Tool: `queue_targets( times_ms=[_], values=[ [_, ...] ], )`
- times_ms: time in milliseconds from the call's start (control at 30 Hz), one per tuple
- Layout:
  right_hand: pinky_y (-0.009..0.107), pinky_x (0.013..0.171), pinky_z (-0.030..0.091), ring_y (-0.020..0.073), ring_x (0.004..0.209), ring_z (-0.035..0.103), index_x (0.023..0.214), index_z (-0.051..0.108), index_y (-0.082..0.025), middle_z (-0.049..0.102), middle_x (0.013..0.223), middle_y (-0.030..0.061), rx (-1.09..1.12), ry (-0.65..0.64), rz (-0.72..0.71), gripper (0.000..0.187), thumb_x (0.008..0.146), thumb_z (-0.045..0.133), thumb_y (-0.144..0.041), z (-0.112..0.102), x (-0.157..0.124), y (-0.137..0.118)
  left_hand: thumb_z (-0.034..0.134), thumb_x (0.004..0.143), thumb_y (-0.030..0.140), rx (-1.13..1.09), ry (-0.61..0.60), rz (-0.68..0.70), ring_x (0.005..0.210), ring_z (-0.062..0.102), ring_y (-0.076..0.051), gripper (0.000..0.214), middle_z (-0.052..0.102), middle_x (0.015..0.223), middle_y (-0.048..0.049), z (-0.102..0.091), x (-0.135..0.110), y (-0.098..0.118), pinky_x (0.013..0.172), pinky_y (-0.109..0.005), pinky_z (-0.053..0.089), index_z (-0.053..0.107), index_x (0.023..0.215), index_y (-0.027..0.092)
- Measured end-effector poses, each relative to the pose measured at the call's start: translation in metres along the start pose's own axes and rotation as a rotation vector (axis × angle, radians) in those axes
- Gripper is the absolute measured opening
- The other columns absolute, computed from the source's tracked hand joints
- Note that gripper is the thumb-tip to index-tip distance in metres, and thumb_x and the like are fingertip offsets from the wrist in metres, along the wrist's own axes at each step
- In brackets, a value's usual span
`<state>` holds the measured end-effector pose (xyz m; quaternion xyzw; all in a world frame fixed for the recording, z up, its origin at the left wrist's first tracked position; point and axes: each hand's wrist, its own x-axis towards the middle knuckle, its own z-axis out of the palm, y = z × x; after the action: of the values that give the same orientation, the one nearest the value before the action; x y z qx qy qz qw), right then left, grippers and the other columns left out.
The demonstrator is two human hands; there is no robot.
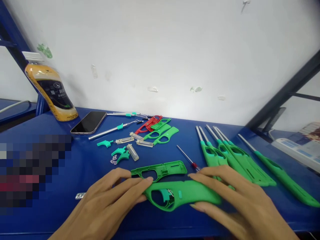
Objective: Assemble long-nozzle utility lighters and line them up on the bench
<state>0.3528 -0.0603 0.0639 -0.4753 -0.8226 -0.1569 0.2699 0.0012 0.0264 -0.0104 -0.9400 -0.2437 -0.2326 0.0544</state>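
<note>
In front of me a green lighter casing [185, 195] lies lengthwise, with a teal trigger [165, 194] and thin wires showing in its finger loop. My left hand [107, 200] is closed on its left end, thumb and fingers pinching the tip. Around the broad right end, my right hand [235, 196] has its thumb below and fingers above. Just behind it rests a green half shell [172, 168], inner side up, touching or nearly touching my left fingers. A small screwdriver [186, 156] with a red collar points away, its handle end partly hidden by my right hand.
Several long green lighters [237, 156] with metal tubes lie at right. Farther back are clear tanks [132, 152], teal triggers [105, 143], metal tubes [110, 131], and red shell parts [150, 125]. A phone [88, 122] and drink bottle [53, 90] stand at left, before a white wall [160, 50].
</note>
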Motion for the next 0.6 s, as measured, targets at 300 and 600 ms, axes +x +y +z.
queue_targets(
  times_ms=[300,600],
  values=[
    [0.033,0.081,0.064,0.0201,0.094,0.082,0.128,0.076,-0.027,0.083,0.111,0.0032,-0.134,0.031,0.122,0.038,0.116,0.054,-0.056,0.015,0.001,0.017,0.053,0.120,0.032,-0.003,0.301,-0.148,0.127,0.063,-0.021,0.035,0.076,0.133,-0.0014,-0.009,0.031,0.019,0.122,-0.031,0.043,0.062,0.154,0.024],
    [0.053,0.094,0.061,0.0350,0.111,0.077,0.133,0.076,-0.014,0.081,0.123,0.0183,-0.254,-0.190,0.064,0.047,0.120,0.044,-0.047,0.024,0.048,0.054,0.051,0.114,0.042,0.087,0.308,-0.437,0.110,0.069,-0.033,0.033,0.079,0.118,-0.0082,-0.014,0.029,-0.016,0.096,-0.047,0.054,0.078,0.120,0.024]
  ],
)
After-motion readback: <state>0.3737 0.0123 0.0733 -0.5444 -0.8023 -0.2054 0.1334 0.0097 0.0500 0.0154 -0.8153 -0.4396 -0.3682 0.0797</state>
